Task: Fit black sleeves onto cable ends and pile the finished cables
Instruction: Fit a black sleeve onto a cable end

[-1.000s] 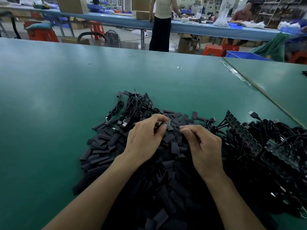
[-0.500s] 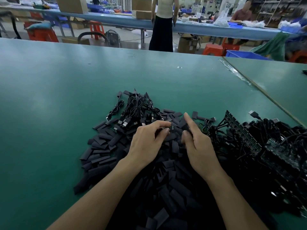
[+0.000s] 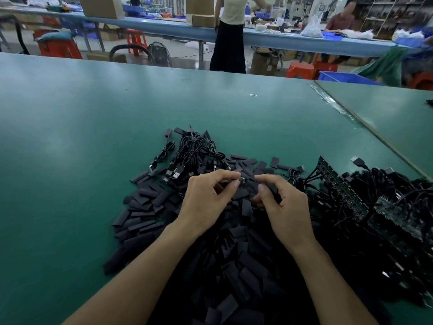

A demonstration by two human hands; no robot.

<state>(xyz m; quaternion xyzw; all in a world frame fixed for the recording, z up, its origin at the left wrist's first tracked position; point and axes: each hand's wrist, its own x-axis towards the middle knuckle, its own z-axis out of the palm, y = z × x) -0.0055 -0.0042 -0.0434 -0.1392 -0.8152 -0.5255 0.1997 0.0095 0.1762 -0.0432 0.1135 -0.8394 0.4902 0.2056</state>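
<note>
Left hand (image 3: 206, 202) pinches the cable end (image 3: 241, 181), tip poking just past thumb and forefinger. Right hand (image 3: 283, 207) curls over the sleeve heap (image 3: 145, 202) just beside it; I can't tell if it grasps one.

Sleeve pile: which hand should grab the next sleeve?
Right. The left hand pinches a cable end, so it is busy. The right hand hovers with curled fingers right over the sleeves, so it probably has the shortest reach.

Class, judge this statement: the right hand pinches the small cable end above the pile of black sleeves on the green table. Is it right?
Not quite. The head view shows the left hand pinching the cable end, above the sleeves on the green table.
</note>
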